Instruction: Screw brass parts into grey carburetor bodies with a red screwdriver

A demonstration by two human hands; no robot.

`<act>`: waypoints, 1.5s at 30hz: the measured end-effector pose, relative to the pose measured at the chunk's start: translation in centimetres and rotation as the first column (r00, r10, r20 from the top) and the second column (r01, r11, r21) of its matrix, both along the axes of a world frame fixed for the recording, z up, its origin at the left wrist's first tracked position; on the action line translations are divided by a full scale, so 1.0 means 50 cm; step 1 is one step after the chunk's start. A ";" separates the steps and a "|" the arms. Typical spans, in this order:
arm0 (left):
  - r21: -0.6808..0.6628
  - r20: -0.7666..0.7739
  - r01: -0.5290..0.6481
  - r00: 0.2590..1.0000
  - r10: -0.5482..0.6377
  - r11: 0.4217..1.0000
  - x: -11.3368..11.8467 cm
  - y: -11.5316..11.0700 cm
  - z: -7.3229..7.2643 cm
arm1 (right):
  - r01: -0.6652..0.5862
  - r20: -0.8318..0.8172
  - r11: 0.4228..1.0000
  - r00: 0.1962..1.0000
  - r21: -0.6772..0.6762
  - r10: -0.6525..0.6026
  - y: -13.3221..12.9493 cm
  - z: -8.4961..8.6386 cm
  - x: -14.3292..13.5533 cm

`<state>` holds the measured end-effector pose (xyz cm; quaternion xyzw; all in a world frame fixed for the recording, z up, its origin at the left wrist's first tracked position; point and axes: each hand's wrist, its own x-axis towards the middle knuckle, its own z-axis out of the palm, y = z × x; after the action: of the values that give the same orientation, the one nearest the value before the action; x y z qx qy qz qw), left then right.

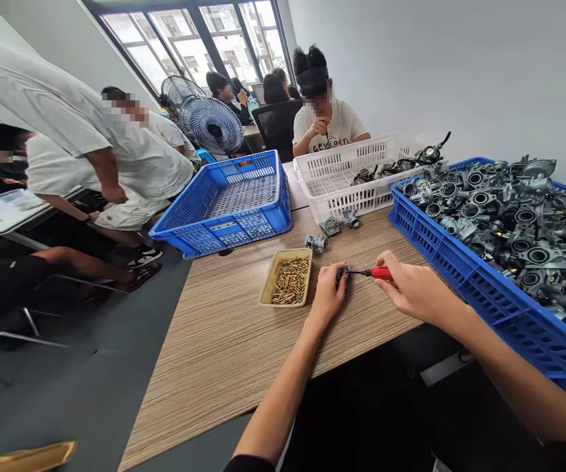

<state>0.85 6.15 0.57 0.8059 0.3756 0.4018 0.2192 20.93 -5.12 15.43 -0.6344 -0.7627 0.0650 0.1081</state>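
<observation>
On the wood-grain table [223, 328], my left hand [330, 288] is closed around a small dark metal part [342, 272], probably a carburetor body, mostly hidden by the fingers. My right hand [405, 285] grips the red handle of a screwdriver [381, 273], whose shaft points left and meets the part. Just left of my left hand sits a cream tray [266, 292] full of small brass pieces [290, 282]. Beyond my hands lies a carburetor [317, 243], with two more metal carburetor parts [330, 226] behind it.
A blue crate [460, 265] heaped with carburetors stands at right. A white basket [315, 204] holding several parts and a blue crate [223, 233] line the table's far side. Across from me sits a person [334, 121]; others stand and sit at left near fans [211, 124].
</observation>
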 end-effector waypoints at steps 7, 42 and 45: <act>0.006 0.007 0.002 1.000 -0.002 1.000 0.002 0.000 -0.003 | 0.100 0.058 0.995 0.993 -0.022 -0.098 0.005 -0.003 -0.006; 0.023 -0.016 -0.003 1.000 0.004 1.000 0.000 -0.004 0.003 | 0.026 -0.016 0.999 1.000 -0.026 -0.027 0.001 0.004 0.000; 0.018 -0.011 -0.001 1.000 0.002 1.000 0.000 -0.004 0.003 | 0.007 -0.033 0.999 0.999 -0.034 -0.008 -0.003 0.003 -0.006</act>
<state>0.87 5.94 0.71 0.8097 0.3739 0.4007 0.2097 20.62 -5.25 15.59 -0.6378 -0.7572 0.0881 0.1101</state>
